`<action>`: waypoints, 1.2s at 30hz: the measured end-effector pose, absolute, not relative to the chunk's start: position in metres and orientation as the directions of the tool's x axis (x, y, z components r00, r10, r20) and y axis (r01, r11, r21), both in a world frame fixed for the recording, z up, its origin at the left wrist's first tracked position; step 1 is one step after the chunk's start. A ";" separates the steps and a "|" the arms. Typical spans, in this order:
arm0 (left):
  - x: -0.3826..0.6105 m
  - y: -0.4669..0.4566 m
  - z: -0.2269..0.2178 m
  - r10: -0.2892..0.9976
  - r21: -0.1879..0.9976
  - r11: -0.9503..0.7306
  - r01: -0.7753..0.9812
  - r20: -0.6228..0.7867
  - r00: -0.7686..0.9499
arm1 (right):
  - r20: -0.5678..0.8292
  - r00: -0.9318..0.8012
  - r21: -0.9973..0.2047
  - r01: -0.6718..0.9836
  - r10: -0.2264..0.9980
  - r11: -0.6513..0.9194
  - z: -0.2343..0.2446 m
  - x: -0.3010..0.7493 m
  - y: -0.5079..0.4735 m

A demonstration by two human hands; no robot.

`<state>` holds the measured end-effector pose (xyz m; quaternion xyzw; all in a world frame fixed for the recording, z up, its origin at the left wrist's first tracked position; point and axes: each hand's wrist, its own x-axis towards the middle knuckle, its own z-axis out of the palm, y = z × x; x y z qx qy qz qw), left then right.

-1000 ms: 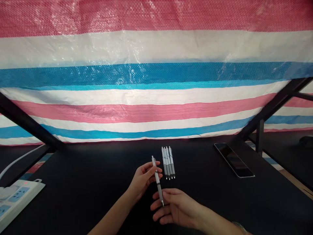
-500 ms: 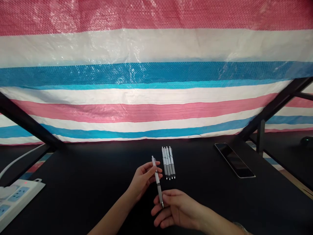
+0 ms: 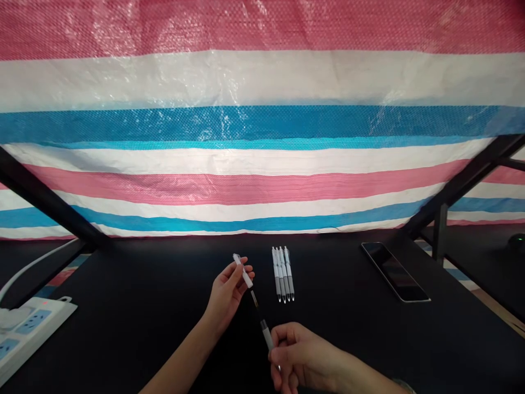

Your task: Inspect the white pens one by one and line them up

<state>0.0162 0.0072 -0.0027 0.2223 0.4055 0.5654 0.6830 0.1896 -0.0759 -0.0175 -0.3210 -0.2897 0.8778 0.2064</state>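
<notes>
Between thumb and fingers, my left hand (image 3: 227,293) pinches the white upper barrel (image 3: 245,273) of a pen, clicker end pointing up and away. My right hand (image 3: 297,353) is closed on the pen's grey grip section (image 3: 267,335), its metal tip poking out below the fingers. The two pen parts are apart, and an ink refill (image 3: 254,298) shows in the gap between them. To the right of my left hand, several white pens with grey grips (image 3: 283,273) lie side by side on the black table (image 3: 328,306), tips toward me.
A smartphone (image 3: 394,272) lies at the right of the table. On the left is a white power strip (image 3: 35,334) with a plug and cable. Black metal legs (image 3: 447,191) slant up on both sides. Behind hangs a striped plastic sheet (image 3: 262,126).
The pen was whole and has come apart into upper barrel and grip section. My left hand moved left with the barrel; my right hand moved slightly down and right, closing on the grip.
</notes>
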 end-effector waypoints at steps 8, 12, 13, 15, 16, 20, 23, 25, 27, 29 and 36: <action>0.015 0.008 -0.004 0.942 0.749 0.286 -0.598 -0.334 0.032 | -0.431 -0.716 -0.638 -0.189 0.549 -0.747 -0.016 0.190 -0.077; 0.022 -0.004 -0.001 0.942 0.774 0.333 -0.538 -0.298 0.153 | -0.431 -0.698 -0.646 -0.203 0.572 -0.736 -0.014 0.189 -0.076; 0.025 -0.008 0.000 0.937 0.793 0.347 -0.501 -0.280 0.207 | -0.430 -0.694 -0.647 -0.210 0.578 -0.733 -0.013 0.188 -0.076; 0.029 -0.014 0.002 0.919 0.831 0.367 -0.418 -0.255 0.300 | -0.428 -0.688 -0.649 -0.218 0.587 -0.729 -0.011 0.188 -0.076; 0.030 -0.016 0.003 0.911 0.844 0.372 -0.386 -0.252 0.326 | -0.426 -0.685 -0.651 -0.222 0.591 -0.726 -0.010 0.187 -0.077; 0.030 -0.016 0.003 0.906 0.855 0.373 -0.360 -0.252 0.340 | -0.423 -0.651 -0.629 -0.288 0.630 -0.722 -0.012 0.187 -0.078; 0.027 -0.013 0.002 0.899 0.837 0.396 -0.378 -0.270 0.345 | -0.422 -0.635 -0.592 -0.347 0.647 -0.727 -0.014 0.187 -0.077; 0.027 -0.012 0.003 0.893 0.832 0.405 -0.378 -0.272 0.359 | -0.427 -0.631 -0.578 -0.360 0.648 -0.732 -0.014 0.187 -0.077; 0.027 -0.013 0.004 0.890 0.834 0.405 -0.376 -0.264 0.372 | -0.441 -0.624 -0.573 -0.357 0.645 -0.737 -0.012 0.186 -0.076; 0.027 -0.013 0.004 0.887 0.832 0.409 -0.374 -0.266 0.378 | -0.453 -0.621 -0.570 -0.350 0.640 -0.743 -0.010 0.186 -0.076; 0.025 -0.012 0.001 0.891 0.815 0.411 -0.409 -0.263 0.370 | -0.448 -0.635 -0.547 -0.362 0.629 -0.755 -0.012 0.188 -0.074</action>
